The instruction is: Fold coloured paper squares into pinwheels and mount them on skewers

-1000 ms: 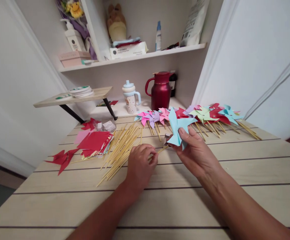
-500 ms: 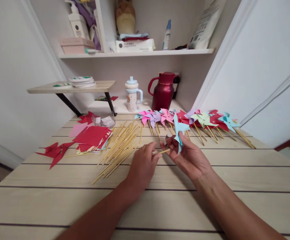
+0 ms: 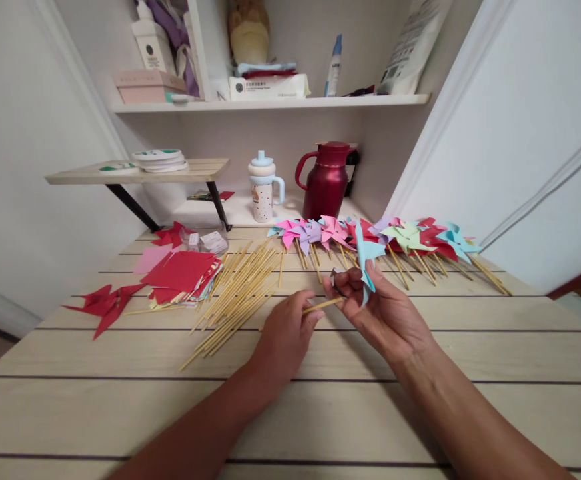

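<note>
I see my left hand (image 3: pixel 284 333) low over the desk (image 3: pixel 320 413), its fingers closed on the near end of a thin wooden stick (image 3: pixel 323 305), which runs up and to the right toward my right hand (image 3: pixel 377 310). My right hand is curled around a light blue paper pinwheel (image 3: pixel 367 261), gripping it at its centre, edge-on to me, with the folded blades standing above the fingers; the stick's far end meets that hand just below the paper, and something small and dark sits in the same grip that I cannot make out. Both are held a little above the desk, near its middle. Just left of my left hand lies a loose heap of sticks (image 3: pixel 237 290), and beyond it a stack of red paper squares (image 3: pixel 183 273). Behind my right hand a row of finished pinwheels (image 3: pixel 375 237) lies across the desk, with a red jug (image 3: pixel 326 180) standing farther back.
</note>
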Available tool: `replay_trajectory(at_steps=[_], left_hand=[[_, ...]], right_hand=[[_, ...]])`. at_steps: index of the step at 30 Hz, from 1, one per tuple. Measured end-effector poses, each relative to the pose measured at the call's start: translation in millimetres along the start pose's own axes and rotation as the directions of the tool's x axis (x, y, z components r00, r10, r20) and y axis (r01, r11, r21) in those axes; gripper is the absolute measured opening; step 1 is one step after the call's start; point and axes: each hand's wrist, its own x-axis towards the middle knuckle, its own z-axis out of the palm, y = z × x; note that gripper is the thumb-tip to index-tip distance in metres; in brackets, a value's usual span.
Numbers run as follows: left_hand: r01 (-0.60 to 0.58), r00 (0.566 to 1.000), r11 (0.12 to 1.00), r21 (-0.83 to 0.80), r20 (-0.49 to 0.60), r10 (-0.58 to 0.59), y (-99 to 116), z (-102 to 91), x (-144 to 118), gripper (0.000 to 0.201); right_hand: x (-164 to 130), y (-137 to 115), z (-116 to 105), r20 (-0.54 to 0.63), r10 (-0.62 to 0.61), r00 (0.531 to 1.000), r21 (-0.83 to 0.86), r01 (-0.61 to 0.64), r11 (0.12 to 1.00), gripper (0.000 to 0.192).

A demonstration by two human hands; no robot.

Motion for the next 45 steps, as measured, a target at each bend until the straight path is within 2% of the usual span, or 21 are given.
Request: replay_trajectory(at_steps=[4, 7, 14, 17, 20, 23, 25, 26, 27, 28, 29, 30, 32, 33, 35, 39, 42, 45], left_hand=[[-0.062, 0.998, 0.998, -0.008, 0.024, 0.062, 0.0, -1.0, 1.0, 0.028], [-0.061, 0.998, 0.996, -0.058, -0.013, 0.060, 0.6, -1.0, 0.6, 0.026], [0.037, 0.994, 0.980, -0.194, -0.089, -0.056, 3.1, 3.7, -4.2, 0.018], [0.099, 0.986, 0.937, -0.334, -0.093, -0.137, 7.7, 3.9, -5.1, 0.018], [0.151, 0.970, 0.864, -0.480, -0.095, -0.222, 14.4, -0.1, -5.1, 0.022], [0.152, 0.958, 0.827, -0.542, -0.126, -0.259, 17.8, -5.8, -4.6, 0.024], [0.138, 0.954, 0.817, -0.559, -0.145, -0.261, 17.3, -9.0, -4.1, 0.025], [0.130, 0.954, 0.816, -0.564, -0.153, -0.257, 16.7, -10.5, -3.9, 0.026], [0.119, 0.954, 0.817, -0.564, -0.163, -0.251, 16.2, -12.0, -3.8, 0.026], [0.107, 0.953, 0.821, -0.561, -0.177, -0.245, 16.0, -13.7, -3.9, 0.026], [0.093, 0.952, 0.826, -0.556, -0.194, -0.237, 16.2, -15.5, -4.2, 0.026], [0.074, 0.950, 0.833, -0.549, -0.215, -0.226, 16.7, -17.5, -4.8, 0.026], [0.028, 0.947, 0.849, -0.528, -0.257, -0.191, 18.5, -21.7, -6.3, 0.026], [0.009, 0.947, 0.854, -0.521, -0.270, -0.175, 19.5, -23.6, -7.2, 0.026], [-0.013, 0.945, 0.861, -0.508, -0.289, -0.156, 21.0, -26.2, -9.1, 0.027], [-0.036, 0.948, 0.898, -0.439, -0.299, -0.108, 19.6, -24.5, -12.7, 0.027], [-0.131, 0.951, 0.925, -0.356, -0.309, 0.015, 16.2, -19.7, -15.9, 0.027], [-0.236, 0.935, 0.934, -0.269, -0.325, 0.143, 14.7, -16.7, -19.5, 0.027]], right_hand=[[-0.6, -0.8, 0.2, 0.004, -0.006, 1.000, -0.009, 0.006, 1.000, 0.024], [-2.0, -1.2, 1.5, 0.025, -0.004, 1.000, -0.015, 0.005, 1.000, 0.022], [-10.3, -2.6, 5.6, 0.077, -0.018, 0.997, -0.030, 0.021, 0.999, 0.020], [-11.2, -6.5, 6.2, 0.109, -0.037, 0.993, -0.059, 0.044, 0.997, 0.019], [-10.3, -13.9, 5.8, 0.113, -0.119, 0.986, -0.116, 0.132, 0.984, 0.015], [-11.4, -21.4, 3.6, 0.114, -0.256, 0.960, -0.248, 0.277, 0.928, 0.015], [-14.2, -24.1, 1.2, 0.168, -0.364, 0.916, -0.404, 0.401, 0.823, 0.018], [-16.1, -24.7, 0.1, 0.232, -0.417, 0.879, -0.486, 0.476, 0.733, 0.016], [-18.1, -24.9, -0.6, 0.351, -0.472, 0.809, -0.545, 0.586, 0.600, 0.012], [-20.0, -24.8, -0.9, 0.505, -0.442, 0.741, -0.597, 0.670, 0.441, 0.008], [-21.7, -24.5, -0.7, 0.656, -0.386, 0.649, -0.583, 0.760, 0.286, 0.013], [-23.1, -24.0, 0.1, 0.767, -0.317, 0.557, -0.532, 0.830, 0.169, 0.020], [-24.7, -23.1, 2.5, 0.891, -0.198, 0.409, -0.410, 0.911, 0.036, 0.031], [-24.9, -22.6, 3.7, 0.914, -0.174, 0.366, -0.370, 0.929, 0.008, 0.033], [-24.9, -21.9, 5.1, 0.928, -0.173, 0.331, -0.340, 0.940, -0.029, 0.034], [-26.4, -22.0, 5.1, 0.918, -0.231, 0.322, -0.347, 0.934, -0.079, 0.034], [-29.2, -22.4, 6.1, 0.916, -0.259, 0.306, -0.344, 0.932, -0.112, 0.030], [-30.8, -22.0, 7.6, 0.924, -0.257, 0.282, -0.320, 0.940, -0.119, 0.032]])
